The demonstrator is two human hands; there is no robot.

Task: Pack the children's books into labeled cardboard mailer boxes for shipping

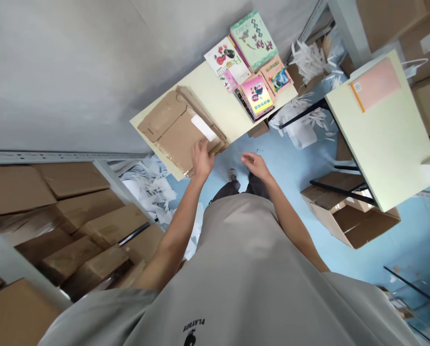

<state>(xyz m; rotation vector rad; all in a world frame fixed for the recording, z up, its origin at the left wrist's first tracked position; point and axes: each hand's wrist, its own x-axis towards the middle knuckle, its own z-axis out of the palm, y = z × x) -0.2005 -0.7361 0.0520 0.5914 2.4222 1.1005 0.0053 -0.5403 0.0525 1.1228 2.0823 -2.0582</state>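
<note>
Resting the left hand (202,161) on the near edge of the flattened cardboard (173,122), lying stacked on the left end of the table (216,98), just beside the white label (202,127). Laying the left fingers slightly apart over the top layer, without showing clearly any pinch beneath, so not being able to tell a grip there. Hovering the right hand (257,166) above the blue floor (232,148) off the table's near edge, bending its fingers loosely with a narrow gap to the thumb, holding nothing. For good handling, probably needing both hands: gathering layers evenly, supporting loose flaps from underneath, pulling gently, and steering clear of the books (252,43) at far right.
</note>
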